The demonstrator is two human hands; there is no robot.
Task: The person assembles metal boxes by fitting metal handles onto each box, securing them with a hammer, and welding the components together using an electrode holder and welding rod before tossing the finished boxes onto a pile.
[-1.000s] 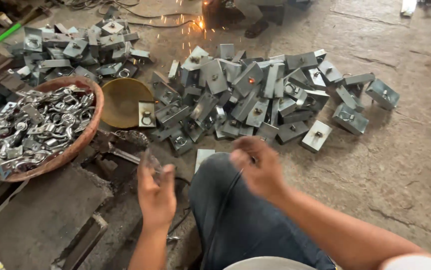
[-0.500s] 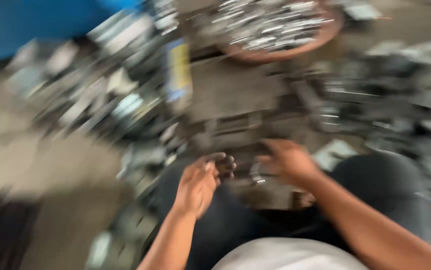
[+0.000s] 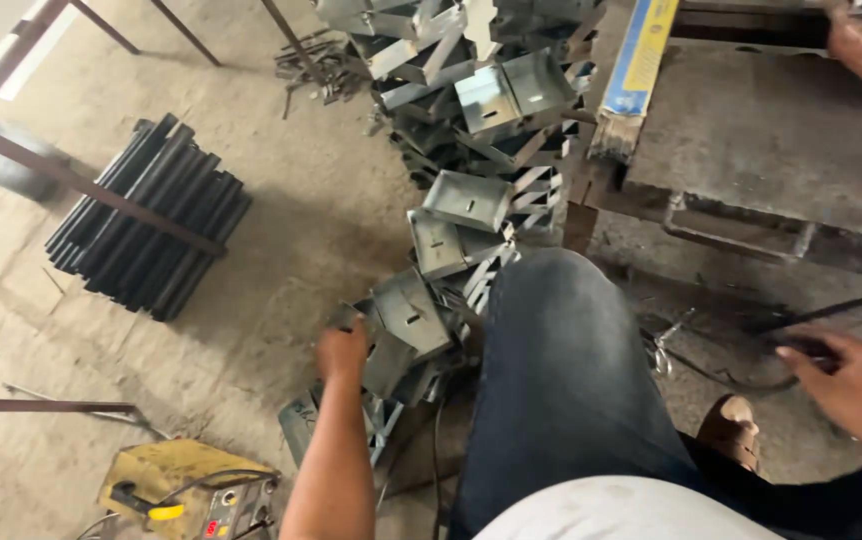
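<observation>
My left hand (image 3: 342,351) reaches down to the left of my knee and curls its fingers over the edge of a grey folded metal bracket (image 3: 409,312). That bracket lies at the low end of a pile of similar brackets (image 3: 491,100) that runs up to the top of the view. My right hand (image 3: 856,385) is at the right edge, closed around a black tool handle (image 3: 801,349) with a dark cable (image 3: 721,380) trailing left across the floor. My leg in dark jeans (image 3: 571,390) fills the middle between the two hands.
A bundle of black rods (image 3: 146,220) lies on the concrete floor at the left under a rusty metal frame (image 3: 71,175). A yellow welding machine (image 3: 191,490) sits at the bottom left. A thick metal slab (image 3: 761,140) and a blue and yellow box (image 3: 641,50) are at the upper right.
The view has swung away from the small plates and round basket to the bracket pile on my left. My left hand has dropped onto a bracket; my right hand has moved out to the right.
</observation>
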